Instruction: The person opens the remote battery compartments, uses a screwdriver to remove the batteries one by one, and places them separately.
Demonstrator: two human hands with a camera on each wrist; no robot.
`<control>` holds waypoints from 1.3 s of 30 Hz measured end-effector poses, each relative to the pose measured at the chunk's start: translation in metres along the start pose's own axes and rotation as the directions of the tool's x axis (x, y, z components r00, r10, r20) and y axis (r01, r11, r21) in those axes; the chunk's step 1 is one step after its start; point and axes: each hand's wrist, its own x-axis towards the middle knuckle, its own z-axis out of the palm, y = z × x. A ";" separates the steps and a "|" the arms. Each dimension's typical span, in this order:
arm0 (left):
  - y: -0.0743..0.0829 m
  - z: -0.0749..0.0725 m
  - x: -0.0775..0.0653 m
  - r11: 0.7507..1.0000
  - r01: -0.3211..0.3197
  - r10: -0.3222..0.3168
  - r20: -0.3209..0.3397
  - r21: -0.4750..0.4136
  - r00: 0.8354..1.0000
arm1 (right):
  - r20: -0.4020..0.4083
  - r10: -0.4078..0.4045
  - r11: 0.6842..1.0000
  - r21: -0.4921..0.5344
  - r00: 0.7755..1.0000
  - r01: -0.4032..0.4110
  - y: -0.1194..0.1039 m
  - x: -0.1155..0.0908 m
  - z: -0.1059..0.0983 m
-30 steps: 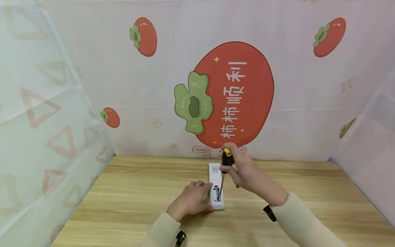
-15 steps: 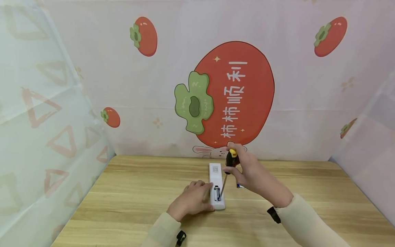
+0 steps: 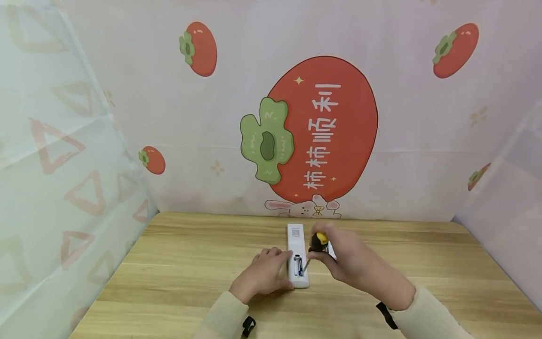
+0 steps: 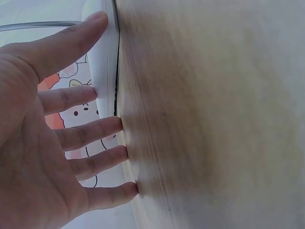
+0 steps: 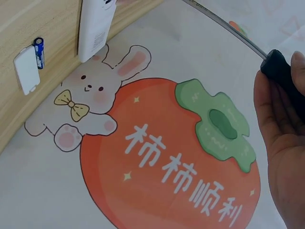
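Note:
A white remote control (image 3: 296, 242) lies back side up on the table, its battery compartment uncovered. At least one battery (image 3: 300, 266) shows inside. My left hand (image 3: 262, 274) steadies the remote's left side with thumb and index finger, the other fingertips resting on the table; in the left wrist view its fingers are nearly straight. My right hand (image 3: 355, 263) grips a screwdriver (image 3: 319, 241) by its black and yellow handle. The thin metal shaft slants down to the compartment's right edge. In the right wrist view the screwdriver's tip is out of frame.
Right of the remote, a white battery cover (image 5: 27, 70) and a blue battery (image 5: 39, 53) lie side by side on the wooden table (image 3: 190, 254). In the head view my right hand partly hides them. A printed cloth wall (image 3: 237, 188) stands along the table's back edge.
My right hand has moved down and a little to the right, tilting the screwdriver lower while its tip stays at the compartment. The left hand and the remote have stayed put.

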 end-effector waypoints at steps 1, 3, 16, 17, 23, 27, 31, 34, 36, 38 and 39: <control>0.000 0.000 0.000 1.000 0.001 -0.001 0.002 -0.002 1.000 | 0.003 0.000 1.000 -0.004 1.000 0.000 -0.001 0.000 0.001; 0.000 0.000 0.000 1.000 0.002 -0.002 0.003 -0.005 1.000 | 0.002 0.003 1.000 -0.011 1.000 -0.003 -0.002 0.000 0.001; -0.001 0.001 0.000 1.000 -0.017 0.017 -0.016 0.005 1.000 | 0.042 0.152 0.988 0.018 0.988 -0.153 0.017 0.016 0.002; -0.001 0.002 0.000 1.000 -0.018 0.019 -0.017 0.005 1.000 | 0.052 0.172 0.985 0.020 0.984 -0.173 0.019 0.018 0.002; -0.001 0.002 -0.001 0.999 -0.024 0.025 -0.023 0.026 0.999 | 0.131 0.321 0.947 -0.014 0.938 -0.322 0.028 0.028 0.003; -0.001 0.003 0.000 0.999 -0.029 0.030 -0.021 0.030 0.999 | 0.181 0.382 0.922 -0.005 0.906 -0.387 0.035 0.032 0.008; 0.000 0.003 0.001 0.999 -0.035 0.035 -0.016 0.031 0.999 | 0.199 0.391 0.913 0.036 0.899 -0.405 0.040 0.032 0.009; 0.000 0.002 0.001 0.999 -0.032 0.033 -0.018 0.039 0.999 | 0.203 0.387 0.912 0.059 0.900 -0.405 0.043 0.031 0.008; 0.000 0.001 0.001 0.999 -0.028 0.029 -0.018 0.044 0.999 | 0.204 0.384 0.912 0.065 0.900 -0.404 0.043 0.031 0.008; 0.000 0.000 0.000 0.999 -0.028 0.029 -0.016 0.044 0.999 | 0.202 0.384 0.912 0.068 0.901 -0.404 0.044 0.030 0.008; 0.000 0.000 0.000 0.999 -0.029 0.029 -0.015 0.043 0.999 | 0.199 0.384 0.913 0.061 0.902 -0.403 0.043 0.030 0.008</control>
